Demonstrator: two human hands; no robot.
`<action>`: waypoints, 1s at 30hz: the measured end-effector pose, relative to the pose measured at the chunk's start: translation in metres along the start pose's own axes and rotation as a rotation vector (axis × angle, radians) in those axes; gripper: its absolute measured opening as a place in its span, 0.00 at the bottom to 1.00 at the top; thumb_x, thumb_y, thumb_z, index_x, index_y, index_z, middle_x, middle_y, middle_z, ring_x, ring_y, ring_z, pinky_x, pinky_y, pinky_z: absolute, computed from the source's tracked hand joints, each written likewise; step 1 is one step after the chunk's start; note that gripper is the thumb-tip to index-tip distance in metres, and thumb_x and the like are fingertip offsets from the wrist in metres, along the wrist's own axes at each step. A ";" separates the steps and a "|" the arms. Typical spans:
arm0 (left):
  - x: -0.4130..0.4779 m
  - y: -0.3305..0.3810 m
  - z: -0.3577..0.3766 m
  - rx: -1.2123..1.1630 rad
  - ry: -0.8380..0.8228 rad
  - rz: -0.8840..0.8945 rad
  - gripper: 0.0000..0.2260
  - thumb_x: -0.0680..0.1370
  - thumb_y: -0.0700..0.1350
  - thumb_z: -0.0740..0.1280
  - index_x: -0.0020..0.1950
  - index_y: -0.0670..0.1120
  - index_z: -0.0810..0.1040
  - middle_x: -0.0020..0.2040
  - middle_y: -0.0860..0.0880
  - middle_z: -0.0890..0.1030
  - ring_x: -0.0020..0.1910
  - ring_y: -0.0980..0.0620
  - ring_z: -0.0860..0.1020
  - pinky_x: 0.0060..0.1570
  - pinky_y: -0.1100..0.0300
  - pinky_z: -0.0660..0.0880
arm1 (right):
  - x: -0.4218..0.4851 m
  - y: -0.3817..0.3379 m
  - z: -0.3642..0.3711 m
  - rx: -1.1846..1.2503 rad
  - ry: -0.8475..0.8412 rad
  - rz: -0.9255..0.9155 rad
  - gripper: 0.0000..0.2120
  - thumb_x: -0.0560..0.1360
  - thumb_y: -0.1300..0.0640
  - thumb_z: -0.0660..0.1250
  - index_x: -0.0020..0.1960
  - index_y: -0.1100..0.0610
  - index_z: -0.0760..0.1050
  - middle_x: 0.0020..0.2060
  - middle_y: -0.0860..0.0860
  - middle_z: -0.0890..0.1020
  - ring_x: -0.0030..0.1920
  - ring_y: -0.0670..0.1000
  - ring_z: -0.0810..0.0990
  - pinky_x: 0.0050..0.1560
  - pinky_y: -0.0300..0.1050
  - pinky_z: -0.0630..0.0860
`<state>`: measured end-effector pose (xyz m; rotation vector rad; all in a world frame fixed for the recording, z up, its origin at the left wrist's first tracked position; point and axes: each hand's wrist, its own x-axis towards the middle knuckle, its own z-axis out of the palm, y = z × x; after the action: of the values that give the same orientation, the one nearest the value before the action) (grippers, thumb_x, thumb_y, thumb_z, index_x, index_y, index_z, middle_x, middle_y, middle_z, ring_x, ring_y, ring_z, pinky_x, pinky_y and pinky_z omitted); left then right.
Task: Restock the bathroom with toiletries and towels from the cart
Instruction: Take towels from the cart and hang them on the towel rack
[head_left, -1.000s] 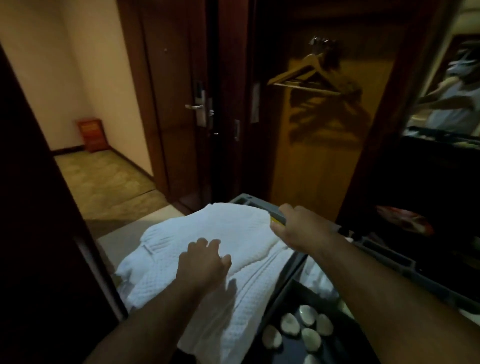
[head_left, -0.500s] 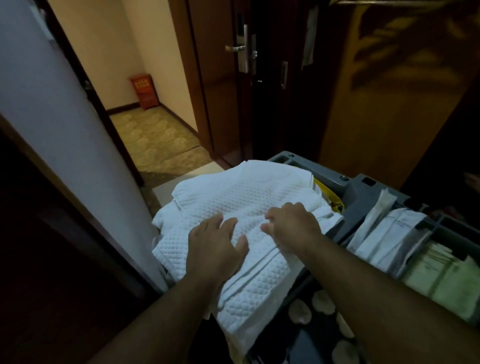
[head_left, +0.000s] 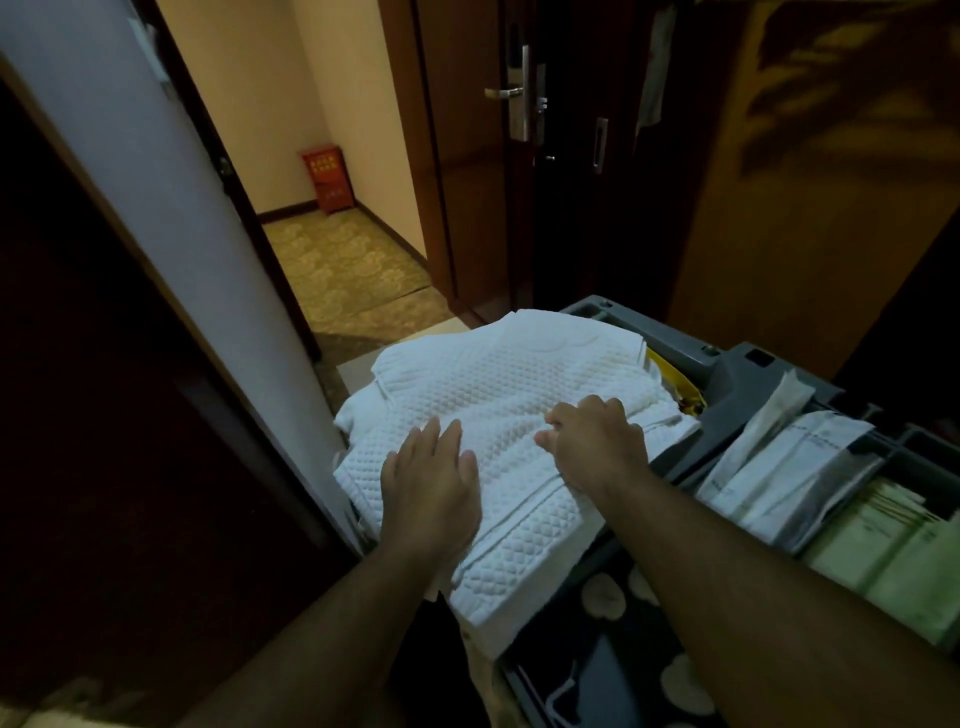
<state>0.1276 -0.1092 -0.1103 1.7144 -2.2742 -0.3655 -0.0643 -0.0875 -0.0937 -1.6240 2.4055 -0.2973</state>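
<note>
A stack of white quilted towels (head_left: 498, 384) lies on the left end of the grey cart (head_left: 737, 384). My left hand (head_left: 431, 483) rests flat on the near part of the stack, fingers straight and together. My right hand (head_left: 597, 441) sits on the stack's right side with its fingers curled down into the folds; the fingertips are hidden in the cloth. White wrapped packets (head_left: 789, 467) and pale green packets (head_left: 893, 561) fill the cart's right compartments.
A pale door edge (head_left: 171, 218) stands close on the left of the towels. Behind lies a carpeted corridor (head_left: 348, 270) with a red box (head_left: 327, 176) at its end, and dark wooden doors (head_left: 519, 156) face the cart. A yellow item (head_left: 675, 384) shows beside the towels.
The view has tilted down and shifted onto the cart. My right hand moved from the cart's far edge back onto the towels; my left hand stayed on the stack, its fingers now closer together.
</note>
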 end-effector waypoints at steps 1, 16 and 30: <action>-0.006 0.001 -0.001 -0.026 -0.006 -0.047 0.23 0.84 0.53 0.48 0.80 0.52 0.57 0.81 0.51 0.56 0.79 0.49 0.53 0.77 0.47 0.50 | -0.001 0.000 0.000 -0.002 -0.001 0.000 0.19 0.81 0.39 0.59 0.68 0.47 0.73 0.65 0.54 0.73 0.65 0.57 0.68 0.60 0.56 0.71; -0.035 0.005 -0.018 -0.978 0.375 -0.605 0.26 0.81 0.46 0.61 0.78 0.56 0.57 0.74 0.49 0.69 0.69 0.45 0.71 0.68 0.43 0.70 | -0.003 0.001 0.000 0.005 0.022 -0.012 0.19 0.81 0.39 0.58 0.66 0.47 0.74 0.63 0.54 0.74 0.63 0.57 0.69 0.60 0.54 0.71; -0.023 0.015 -0.048 -1.313 0.134 -0.781 0.15 0.78 0.38 0.67 0.64 0.43 0.75 0.54 0.42 0.83 0.45 0.42 0.82 0.38 0.55 0.78 | 0.000 0.008 0.004 0.004 0.092 -0.032 0.20 0.80 0.37 0.59 0.66 0.46 0.75 0.64 0.51 0.76 0.63 0.55 0.70 0.58 0.53 0.71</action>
<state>0.1372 -0.0851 -0.0619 1.5591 -0.6742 -1.4056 -0.0700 -0.0846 -0.1001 -1.6843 2.4454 -0.3898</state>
